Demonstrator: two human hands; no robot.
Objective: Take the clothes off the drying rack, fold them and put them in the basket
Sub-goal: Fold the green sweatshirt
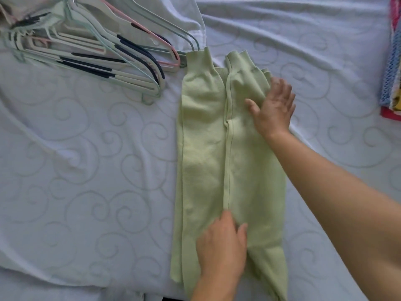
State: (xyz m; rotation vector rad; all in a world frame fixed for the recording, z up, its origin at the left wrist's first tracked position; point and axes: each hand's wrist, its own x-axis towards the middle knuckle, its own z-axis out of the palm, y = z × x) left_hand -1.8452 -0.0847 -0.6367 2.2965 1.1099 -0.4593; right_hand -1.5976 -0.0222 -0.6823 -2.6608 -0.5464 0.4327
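One green garment (204,148), two hands (221,253) (273,109)

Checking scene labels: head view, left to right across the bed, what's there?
Left to right: pile of hangers → green garment → colourful stack at the right edge. The left hand and right hand rest flat on the garment, so they have no separate place in the order.

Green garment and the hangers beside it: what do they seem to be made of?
Green garment: looks like a soft knit, matte pale green, with ribbed cuffs at its far end; the fibre can't be told. Hangers: probably plastic or coated wire, smooth pastel mint, cream and pink, with dark ridged strips on the shoulders that look like rubbery grips.
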